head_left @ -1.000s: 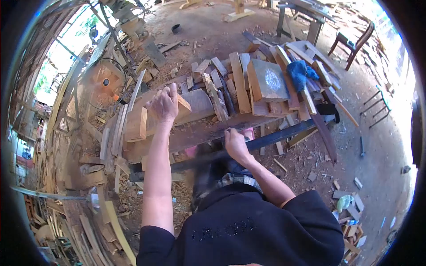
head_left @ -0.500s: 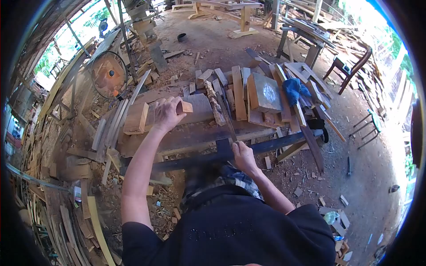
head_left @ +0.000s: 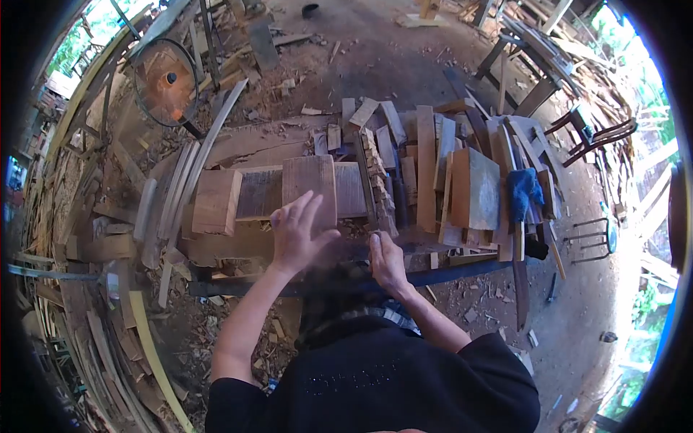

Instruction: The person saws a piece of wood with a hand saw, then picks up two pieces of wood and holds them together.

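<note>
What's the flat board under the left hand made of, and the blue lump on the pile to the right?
The flat brown rectangular board looks like raw, unfinished wood: dull surface, visible grain, rough-sawn edges. The crumpled blue lump looks like soft cloth, judging by its folds and drape, though fabric or a glove cannot be told apart.

Daylight is admitted from the open sides, where the upper corners are blown out to white. The middle is evenly lit with soft shadows. Strong fisheye bending and black vignetting are seen at the edges; the left hand point(head_left: 294, 234) is motion-blurred.

Flat board point(head_left: 310, 189) on workbench point(head_left: 238, 242); offcut pile point(head_left: 440, 173) right of it.
</note>
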`<control>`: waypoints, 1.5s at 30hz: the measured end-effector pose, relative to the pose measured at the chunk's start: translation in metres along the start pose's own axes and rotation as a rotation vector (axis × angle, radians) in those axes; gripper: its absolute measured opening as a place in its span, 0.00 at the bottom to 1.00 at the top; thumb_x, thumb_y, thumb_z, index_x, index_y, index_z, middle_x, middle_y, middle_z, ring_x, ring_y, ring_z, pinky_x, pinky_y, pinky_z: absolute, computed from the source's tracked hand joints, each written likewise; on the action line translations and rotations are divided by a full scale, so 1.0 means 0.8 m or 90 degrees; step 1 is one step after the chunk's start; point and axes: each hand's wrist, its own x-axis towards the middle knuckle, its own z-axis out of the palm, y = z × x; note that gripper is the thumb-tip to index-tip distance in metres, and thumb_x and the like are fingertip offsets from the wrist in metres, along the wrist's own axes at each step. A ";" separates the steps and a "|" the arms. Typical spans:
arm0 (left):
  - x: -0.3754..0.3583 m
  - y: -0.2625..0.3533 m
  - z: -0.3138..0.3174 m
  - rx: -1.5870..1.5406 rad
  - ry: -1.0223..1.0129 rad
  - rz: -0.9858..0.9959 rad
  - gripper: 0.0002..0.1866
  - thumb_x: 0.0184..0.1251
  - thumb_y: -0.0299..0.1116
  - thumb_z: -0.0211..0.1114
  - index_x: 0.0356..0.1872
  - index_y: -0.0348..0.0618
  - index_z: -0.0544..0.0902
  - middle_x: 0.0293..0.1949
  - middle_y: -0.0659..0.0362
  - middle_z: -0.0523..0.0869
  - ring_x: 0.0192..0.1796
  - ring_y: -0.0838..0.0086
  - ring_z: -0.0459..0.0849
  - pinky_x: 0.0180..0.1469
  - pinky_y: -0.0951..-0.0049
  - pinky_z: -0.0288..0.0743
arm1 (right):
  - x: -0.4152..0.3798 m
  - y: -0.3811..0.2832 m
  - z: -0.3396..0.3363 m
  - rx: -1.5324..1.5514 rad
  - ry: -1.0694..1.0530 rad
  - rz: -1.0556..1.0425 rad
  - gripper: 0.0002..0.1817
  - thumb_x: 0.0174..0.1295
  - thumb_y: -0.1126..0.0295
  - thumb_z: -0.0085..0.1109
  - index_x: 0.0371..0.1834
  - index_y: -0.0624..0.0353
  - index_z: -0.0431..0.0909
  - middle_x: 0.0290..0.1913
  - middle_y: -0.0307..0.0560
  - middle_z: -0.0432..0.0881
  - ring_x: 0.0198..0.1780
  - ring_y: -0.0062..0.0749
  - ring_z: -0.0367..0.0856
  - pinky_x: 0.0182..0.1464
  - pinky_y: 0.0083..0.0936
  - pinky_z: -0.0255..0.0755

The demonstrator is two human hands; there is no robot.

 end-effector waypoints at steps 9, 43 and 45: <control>0.072 0.044 0.007 0.042 -0.148 -0.235 0.50 0.53 0.52 0.72 0.77 0.55 0.57 0.76 0.46 0.53 0.76 0.42 0.48 0.69 0.32 0.46 | 0.002 -0.038 -0.024 -0.003 -0.007 0.067 0.14 0.77 0.65 0.46 0.36 0.64 0.70 0.23 0.55 0.74 0.23 0.42 0.75 0.29 0.36 0.69; 0.137 -0.006 0.046 0.078 -0.120 -0.300 0.25 0.74 0.55 0.48 0.67 0.62 0.68 0.71 0.55 0.63 0.67 0.41 0.60 0.62 0.38 0.61 | -0.039 -0.118 0.120 -0.234 0.158 0.146 0.11 0.74 0.65 0.44 0.42 0.64 0.68 0.38 0.68 0.79 0.39 0.66 0.80 0.42 0.55 0.74; 0.137 -0.005 0.042 0.076 -0.132 -0.307 0.24 0.74 0.55 0.48 0.66 0.61 0.68 0.70 0.55 0.63 0.67 0.41 0.60 0.62 0.37 0.60 | -0.016 -0.096 0.117 -0.269 0.135 0.089 0.12 0.74 0.64 0.43 0.41 0.64 0.68 0.37 0.67 0.79 0.39 0.66 0.80 0.41 0.55 0.74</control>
